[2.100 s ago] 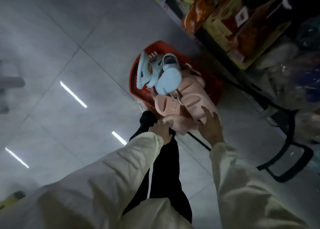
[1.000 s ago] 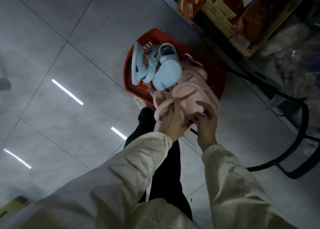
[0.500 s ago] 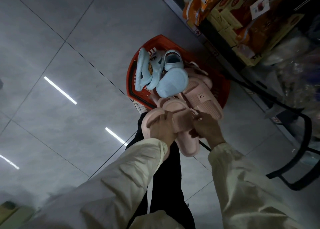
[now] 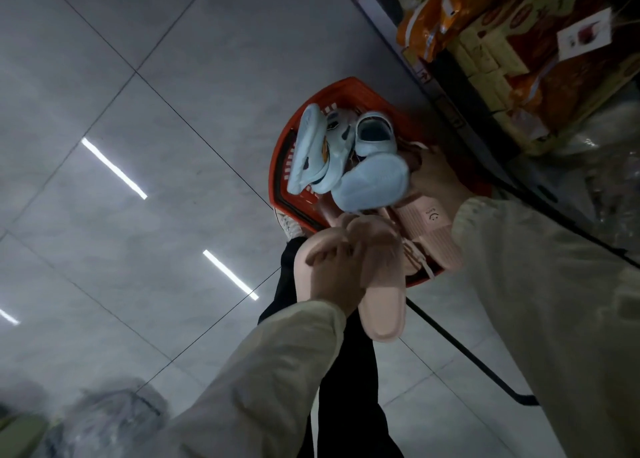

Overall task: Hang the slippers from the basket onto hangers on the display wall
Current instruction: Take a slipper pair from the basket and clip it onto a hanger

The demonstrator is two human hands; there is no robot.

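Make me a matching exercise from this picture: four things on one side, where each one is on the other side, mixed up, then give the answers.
Things:
1. blue slippers
2. plain pink slipper
3. smiley slipper
4. orange packs

Places:
A. on the shelf
B. held in the left hand
C. in the basket, nearest the person
D. on top of the basket's pile

Pairs: 1-D, 2-B, 3-C, 4-A
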